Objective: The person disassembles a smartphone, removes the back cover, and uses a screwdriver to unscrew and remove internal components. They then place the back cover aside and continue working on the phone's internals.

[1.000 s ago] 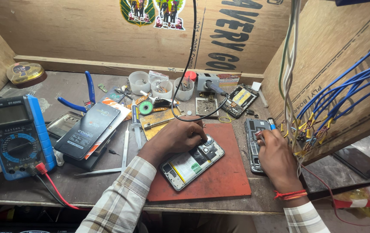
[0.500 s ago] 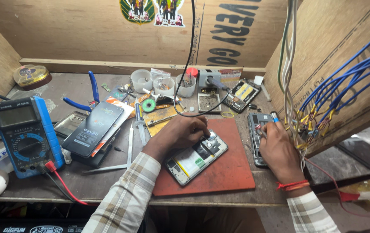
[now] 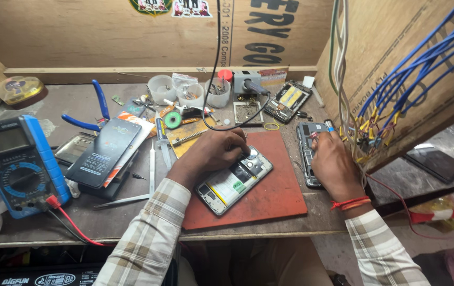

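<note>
While an opened phone (image 3: 233,181) lies face down and askew on a red work mat (image 3: 269,198) at the near middle of the bench, the left hand (image 3: 214,151) rests curled over its far end, knuckles up, fingers bent down onto the exposed top section; whether they pinch a tool cannot be told. From the near edge, the checked sleeve (image 3: 147,238) reaches in diagonally. On the right, the right hand (image 3: 334,164) lies palm down just off the mat, a red thread at the wrist, fingers closed loosely on a second stripped phone frame (image 3: 307,151) and what looks like a blue-tipped tool (image 3: 330,127). Blue and yellow wires (image 3: 391,100) hang from the plywood wall just beyond it. Further left, metal tweezers (image 3: 152,169) lie beside a dark phone (image 3: 104,152) on a stack, with blue-handled pliers (image 3: 92,108) behind and a blue multimeter (image 3: 18,164) at the far left. Small plastic cups (image 3: 190,92) stand along the back
</note>
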